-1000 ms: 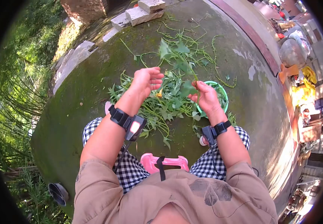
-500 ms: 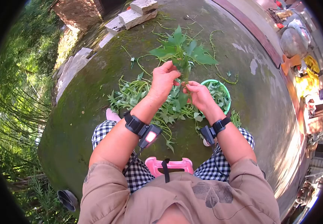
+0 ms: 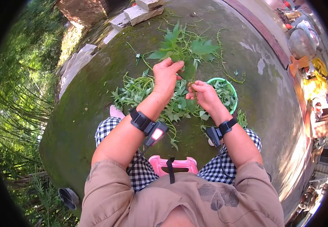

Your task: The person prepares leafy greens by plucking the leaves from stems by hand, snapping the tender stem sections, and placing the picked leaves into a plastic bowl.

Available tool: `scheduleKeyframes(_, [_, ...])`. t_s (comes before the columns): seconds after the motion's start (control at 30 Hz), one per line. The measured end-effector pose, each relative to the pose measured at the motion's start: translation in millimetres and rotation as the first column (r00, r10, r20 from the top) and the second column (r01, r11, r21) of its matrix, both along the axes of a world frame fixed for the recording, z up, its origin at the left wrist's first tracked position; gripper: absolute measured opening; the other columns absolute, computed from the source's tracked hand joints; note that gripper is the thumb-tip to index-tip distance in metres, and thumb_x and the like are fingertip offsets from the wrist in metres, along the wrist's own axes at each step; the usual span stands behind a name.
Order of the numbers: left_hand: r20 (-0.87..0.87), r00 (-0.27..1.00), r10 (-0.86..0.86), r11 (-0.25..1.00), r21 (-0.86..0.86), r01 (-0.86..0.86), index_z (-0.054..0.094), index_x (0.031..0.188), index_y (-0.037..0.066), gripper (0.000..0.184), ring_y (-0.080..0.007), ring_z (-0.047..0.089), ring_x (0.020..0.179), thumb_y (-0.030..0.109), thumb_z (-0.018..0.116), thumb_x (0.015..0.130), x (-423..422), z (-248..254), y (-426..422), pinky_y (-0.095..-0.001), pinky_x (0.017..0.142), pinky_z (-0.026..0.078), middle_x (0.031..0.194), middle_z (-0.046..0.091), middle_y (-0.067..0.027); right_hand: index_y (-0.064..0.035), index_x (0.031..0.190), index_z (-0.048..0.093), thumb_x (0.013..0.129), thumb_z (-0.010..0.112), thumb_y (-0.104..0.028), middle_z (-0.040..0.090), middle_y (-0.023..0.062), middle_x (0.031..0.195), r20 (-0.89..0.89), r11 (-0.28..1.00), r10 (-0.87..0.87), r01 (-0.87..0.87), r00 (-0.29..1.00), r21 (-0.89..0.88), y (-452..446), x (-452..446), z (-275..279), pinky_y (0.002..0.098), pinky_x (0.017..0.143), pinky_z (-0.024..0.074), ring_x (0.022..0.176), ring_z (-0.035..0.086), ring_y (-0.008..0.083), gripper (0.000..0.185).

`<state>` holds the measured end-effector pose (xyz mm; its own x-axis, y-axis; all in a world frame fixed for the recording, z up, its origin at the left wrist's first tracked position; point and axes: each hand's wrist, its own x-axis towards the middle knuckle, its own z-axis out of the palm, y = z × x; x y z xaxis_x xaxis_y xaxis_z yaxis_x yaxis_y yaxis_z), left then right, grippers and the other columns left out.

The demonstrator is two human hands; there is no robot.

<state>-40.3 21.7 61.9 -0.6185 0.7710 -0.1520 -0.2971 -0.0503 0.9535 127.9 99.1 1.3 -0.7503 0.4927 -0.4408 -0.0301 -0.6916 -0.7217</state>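
Note:
My left hand (image 3: pixel 165 75) is closed, thumb and fingers pinched on a leafy green vine stem (image 3: pixel 188 70) whose broad leaves spread out above it. Just below and to the right, my right hand (image 3: pixel 206 96) pinches the lower end of the same stem. Under both hands, a heap of cut leafy vines (image 3: pixel 133 92) lies on the ground. Beside my right hand stands a light green basin (image 3: pixel 235 92) filled with leaves, partly hidden by that hand.
Loose vine stems (image 3: pixel 224 60) are strewn across the mossy concrete ground (image 3: pixel 84 125) beyond the heap. Between my knees is a pink plastic stool (image 3: pixel 158 166). Stone blocks (image 3: pixel 143 14) lie at the far left, with shrubs along the left side and assorted household items at the right.
My left hand has shifted slightly up the stem, and the leaves tilt a little differently. My right hand keeps its pinch at the stem's lower end. The whole view has moved slightly.

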Motion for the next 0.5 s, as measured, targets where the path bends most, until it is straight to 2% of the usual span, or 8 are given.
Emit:
scheduleKeyframes(0.07, [-0.027,0.999,0.036,0.999,-0.006,-0.037,0.064,0.081,0.002,0.012,-0.0125,0.061,0.061,0.012,0.070,0.084,-5,3,-1,-0.0252,0.052,0.050,0.070,0.064,-0.0046,-0.0053,0.100,0.060,0.091,0.060,-0.013,0.062,0.0051,0.088,0.008,1.000,-0.004,0.004,1.000,-0.007,1,0,0,0.0356,0.070,0.0486,0.076,0.064,0.0244,0.011])
scheduleKeyframes(0.17, [0.072,0.994,0.084,0.996,0.017,-0.085,0.062,0.078,0.003,0.013,-0.0150,0.062,0.055,0.010,0.070,0.084,-13,11,-5,-0.0244,0.050,0.049,0.067,0.064,-0.0064,-0.0051,0.100,0.059,0.092,0.059,-0.014,0.062,0.0055,0.088,0.023,1.000,-0.017,0.017,1.000,-0.010,5,2,-5,0.0358,0.069,0.0489,0.076,0.065,0.0242,0.012])
scheduleKeyframes(0.27, [0.072,0.997,0.037,0.999,0.032,-0.039,0.059,0.077,0.003,0.014,-0.0174,0.064,0.053,0.009,0.069,0.086,-24,6,-7,-0.0247,0.048,0.049,0.066,0.064,-0.0071,-0.0041,0.101,0.059,0.093,0.058,-0.016,0.062,0.0070,0.088,0.015,0.999,-0.043,0.043,0.999,0.016,7,-1,-6,0.0353,0.067,0.0499,0.075,0.066,0.0244,0.014])
scheduleKeyframes(0.33, [0.099,0.995,0.013,0.999,0.033,-0.016,0.058,0.077,0.004,0.015,-0.0176,0.065,0.056,0.010,0.068,0.087,-25,10,-9,-0.0248,0.049,0.049,0.069,0.064,-0.0072,-0.0032,0.101,0.058,0.093,0.057,-0.017,0.063,0.0085,0.089,0.015,0.999,-0.040,0.040,0.999,0.025,8,0,1,0.0344,0.065,0.0503,0.074,0.066,0.0248,0.016])
scheduleKeyframes(0.37, [0.102,0.995,0.003,0.999,0.041,-0.007,0.058,0.078,0.004,0.015,-0.0180,0.065,0.057,0.011,0.068,0.087,-26,8,-9,-0.0254,0.050,0.049,0.070,0.064,-0.0076,-0.0013,0.101,0.058,0.094,0.054,-0.016,0.062,0.0089,0.088,0.002,0.999,-0.046,0.046,0.999,-0.015,10,2,-2,0.0303,0.057,0.0480,0.075,0.066,0.0276,0.017])
scheduleKeyframes(0.5, [0.161,0.987,-0.017,1.000,0.022,0.014,0.058,0.085,0.003,0.014,-0.0210,0.067,0.064,0.014,0.065,0.090,-28,11,-10,-0.0287,0.052,0.050,0.081,0.066,-0.0098,-0.0016,0.103,0.058,0.094,0.054,-0.016,0.063,0.0093,0.089,-0.025,0.999,-0.032,0.032,0.999,-0.028,18,5,-8,0.0322,0.060,0.0486,0.075,0.066,0.0271,0.017])
